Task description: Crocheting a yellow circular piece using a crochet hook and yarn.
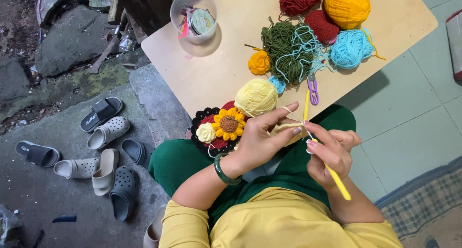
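My left hand pinches a small pale yellow crochet piece, with yarn looped over its index finger. My right hand grips a yellow crochet hook whose tip meets that piece. A pale yellow yarn ball lies just beyond my left hand on the low wooden table. Next to it sits a crocheted mat with a sunflower and a cream flower.
Red, orange-yellow, green and light blue yarn is piled at the table's far side, with purple scissors, another yellow hook and a clear plastic tub. Several sandals and clogs lie on the concrete floor to the left.
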